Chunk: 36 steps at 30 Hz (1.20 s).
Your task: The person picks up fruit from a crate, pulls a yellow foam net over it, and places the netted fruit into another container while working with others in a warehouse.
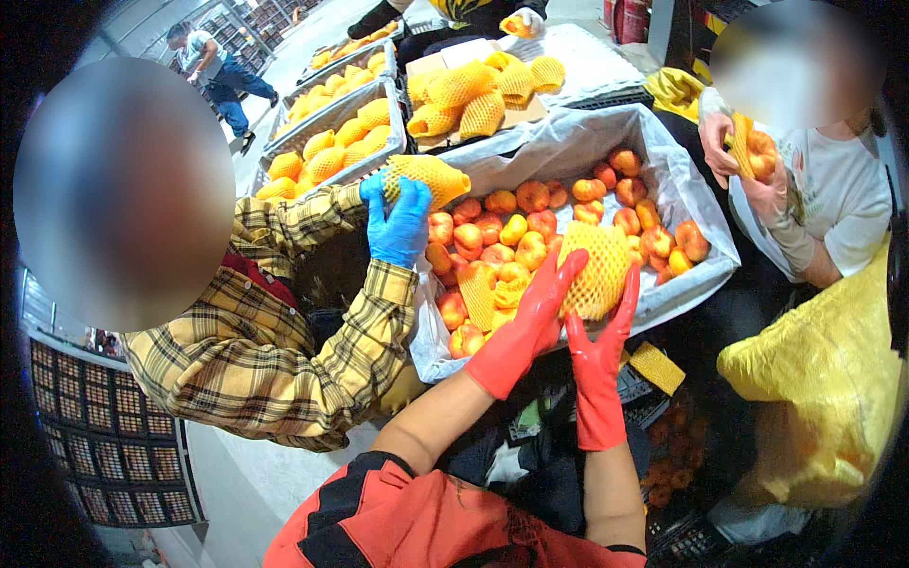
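My left hand (529,323), in a red rubber glove, holds the left side of a yellow foam net sleeve (595,273). My right hand (602,341), gloved the same way, supports its lower right side. The sleeve is spread wide; whether a fruit sits inside cannot be seen. Beneath it is a crate lined with white sheeting (699,287), holding many loose red-and-yellow flat peaches (497,254). Another foam sleeve (477,292) lies among the fruit, just left of my left hand.
A co-worker's blue-gloved hands (401,220) hold a sleeved piece at the crate's left edge. At right, another person's hands (746,160) hold a peach and sleeve. Foam sleeves (472,92) lie piled behind. Crates of sleeved fruit (330,160) stand back left; a yellow sack (817,383) is at right.
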Motion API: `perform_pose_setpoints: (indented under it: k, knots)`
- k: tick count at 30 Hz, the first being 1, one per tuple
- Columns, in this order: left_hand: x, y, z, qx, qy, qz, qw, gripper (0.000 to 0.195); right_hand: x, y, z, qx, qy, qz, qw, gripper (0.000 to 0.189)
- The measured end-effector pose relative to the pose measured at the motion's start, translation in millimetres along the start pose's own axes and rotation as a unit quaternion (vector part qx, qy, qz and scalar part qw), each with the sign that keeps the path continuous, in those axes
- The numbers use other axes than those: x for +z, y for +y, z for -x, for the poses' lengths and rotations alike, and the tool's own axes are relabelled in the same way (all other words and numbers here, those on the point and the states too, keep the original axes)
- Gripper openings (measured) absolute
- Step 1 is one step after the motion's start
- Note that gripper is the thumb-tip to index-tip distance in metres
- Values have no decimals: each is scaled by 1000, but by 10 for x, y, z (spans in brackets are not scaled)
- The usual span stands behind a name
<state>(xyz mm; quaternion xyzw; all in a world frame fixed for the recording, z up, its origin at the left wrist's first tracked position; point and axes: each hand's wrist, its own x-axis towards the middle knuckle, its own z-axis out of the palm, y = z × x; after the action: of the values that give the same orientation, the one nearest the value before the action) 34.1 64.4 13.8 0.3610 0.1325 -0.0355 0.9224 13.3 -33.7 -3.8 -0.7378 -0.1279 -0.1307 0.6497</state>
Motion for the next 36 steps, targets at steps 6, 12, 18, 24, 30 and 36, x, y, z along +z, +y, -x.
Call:
perform_pose_setpoints:
  k: [6,12,18,24,30,36]
  knots:
    - [-512,377,-1462,70,-35,70,994,41,7,175,28,90,13,-54,994,62]
    - [-804,1244,-2679,287,68,-349,890,55,-44,245,-22,161,13,-166,973,49]
    - [-1017,1507,-3043,260,303,-729,556,66,3,263,-61,183,35,-163,969,37]
    - [-997,737,-2424,453,69,-701,547,38,-99,122,-171,180,143,-262,937,27]
    - [-1059,316,-1380,-32,-30,-791,610,70,-330,297,-253,184,194,-248,931,29]
    - [-1783,76,-750,-15,-57,-877,476,69,-152,353,-316,172,177,-287,926,27]
